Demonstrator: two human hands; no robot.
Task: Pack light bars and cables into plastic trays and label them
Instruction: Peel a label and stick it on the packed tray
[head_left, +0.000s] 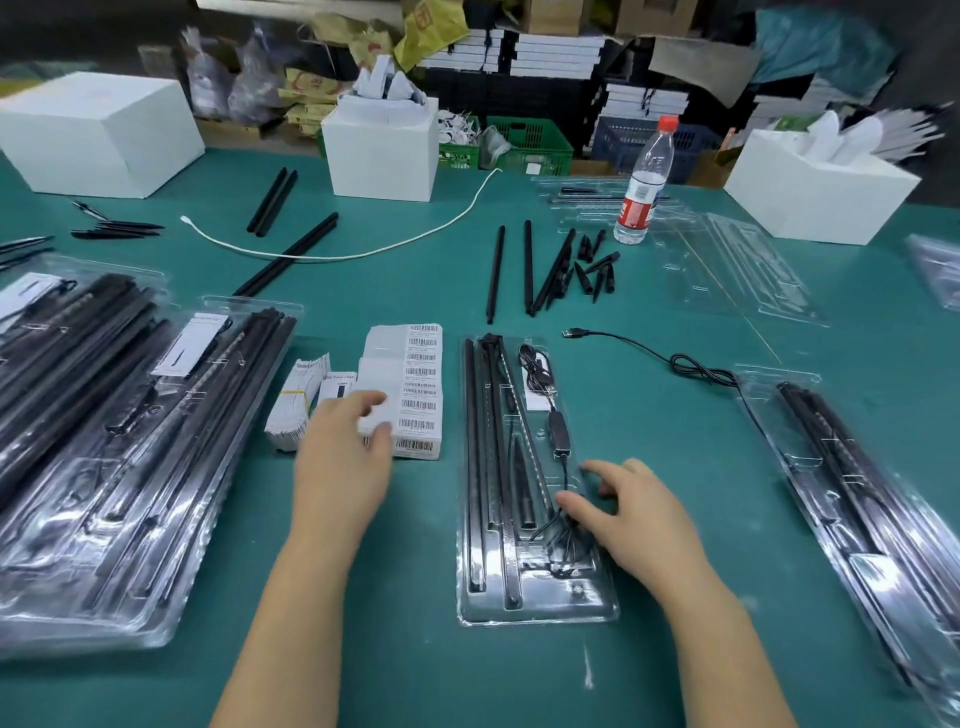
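Note:
A clear plastic tray (535, 616) lies in front of me on the green table, holding black light bars (475, 457) and a coiled black cable (535, 366) with an inline controller. My right hand (631, 512) rests on the tray's lower right part, its fingers spread and lightly bent over the cable end. My left hand (345, 457) reaches onto the stack of barcode labels (418, 384), thumb and fingers touching a white label; whether it pinches one is unclear. Small white cards (298, 400) sit beside the labels.
Packed trays are stacked at the left (119, 467) and right (872, 509). Loose black bars (524, 267), a USB cable (654, 348), empty trays (727, 265), a water bottle (644, 182), a white cord (363, 249) and white boxes (382, 148) lie further back.

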